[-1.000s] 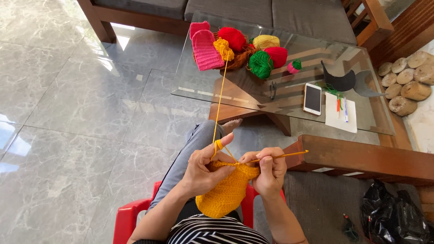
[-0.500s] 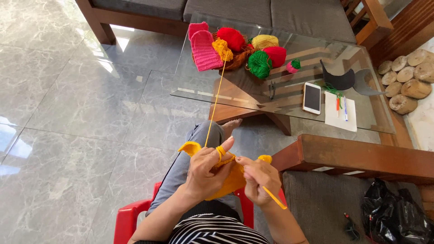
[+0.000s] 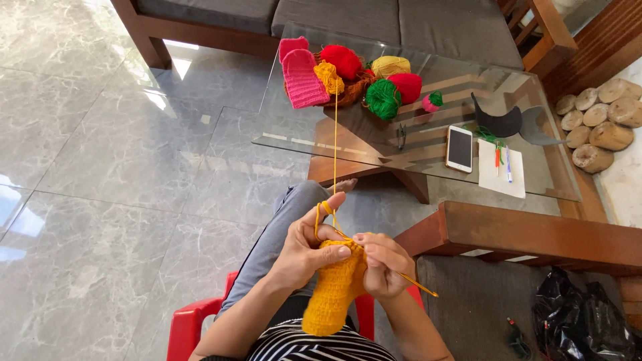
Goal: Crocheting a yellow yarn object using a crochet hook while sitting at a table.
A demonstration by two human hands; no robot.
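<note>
Orange crochet piece [image 3: 332, 289] held between both hands above the lap.

Left hand [image 3: 302, 249] was closed on the piece's upper edge, yarn strand [image 3: 335, 144] looped over its forefinger; right hand [image 3: 382, 264] was pinched on a crochet hook [image 3: 420, 287]. Soft, light and limp, the work was judged best gripped near the working edge. Yarn balls [image 3: 382, 98] lay on the glass worktop [image 3: 428, 137].

Open floor [image 3: 120, 174] left of the hands; glass table [image 3: 294, 134] ahead, wooden bench [image 3: 535, 234] close right.
</note>
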